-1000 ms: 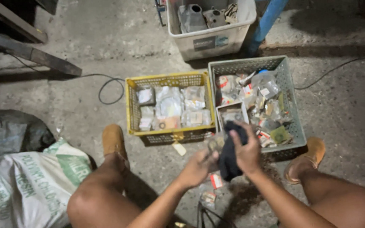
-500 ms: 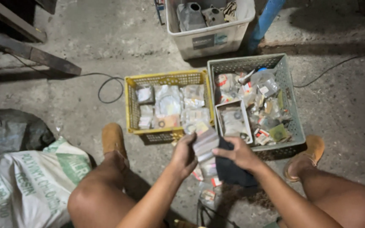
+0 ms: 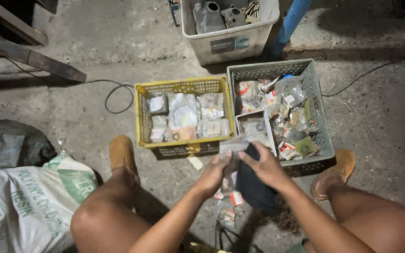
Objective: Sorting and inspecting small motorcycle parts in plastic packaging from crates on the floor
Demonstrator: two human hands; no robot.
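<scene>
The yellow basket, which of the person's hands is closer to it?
Left. The left hand is just below the yellow basket, near its front right corner. The right hand is further right, in front of the grey basket, on a dark cloth.

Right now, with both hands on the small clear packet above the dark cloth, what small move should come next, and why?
Probably wipe the clear packet a little more, then set it in the yellow basket. The left hand and right hand pinch it against the dark cloth, and the yellow basket seems to hold neatly laid packets, while the grey basket holds a jumbled pile.
</scene>
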